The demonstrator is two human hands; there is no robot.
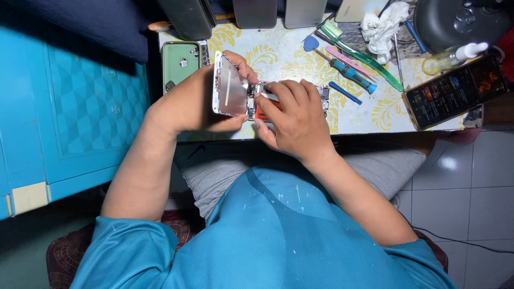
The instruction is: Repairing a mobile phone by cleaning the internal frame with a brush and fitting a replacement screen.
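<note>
An opened phone lies on the patterned table (284,51). My left hand (187,104) grips its lifted white screen panel (229,85), holding it up on edge. My right hand (292,120) rests over the phone body (323,95), its fingertips pressed on the small parts near the hinge side where panel and body meet. An orange-red part shows under my right fingers. Most of the phone body is hidden by my right hand.
A green phone case (181,63) lies left of the panel. Screwdrivers (348,72), a blue pick (311,44), a green brush (364,53), crumpled tissue (380,27), a small bottle (455,56) and a lit phone (454,92) lie to the right. Several devices stand at the back. A blue cabinet (75,107) stands left.
</note>
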